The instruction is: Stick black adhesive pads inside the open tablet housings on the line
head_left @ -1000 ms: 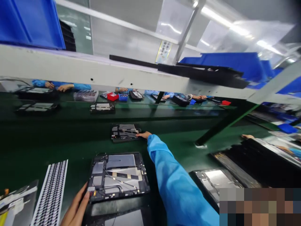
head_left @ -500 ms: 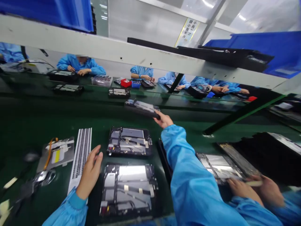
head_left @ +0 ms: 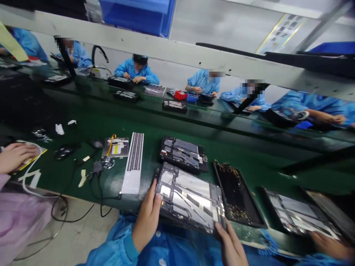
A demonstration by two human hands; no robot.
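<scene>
I hold an opened tablet chassis (head_left: pixel 191 201), its inside facing up, close to my body at the bench's near edge. My left hand (head_left: pixel 146 218) grips its left edge with fingers curled over the rim. My right hand (head_left: pixel 231 245) clasps its lower right corner. A second opened tablet chassis (head_left: pixel 183 153) lies flat on the green bench (head_left: pixel 238 155) just beyond. To the right lies a black tray (head_left: pixel 235 197) with small gold parts. A white strip of small black stickers (head_left: pixel 134 160) lies to the left.
A grey plate with a yellow tag (head_left: pixel 115 146), cables and small tools lie left of the strip. A co-worker's hand (head_left: pixel 15 157) rests at far left, another's hand (head_left: pixel 330 244) at lower right by more tablet chassis (head_left: pixel 296 214). Several people in blue sit across the conveyor.
My right hand came back from the far side of the bench, and both hands now hold the near tablet chassis. My view has swung down and left.
</scene>
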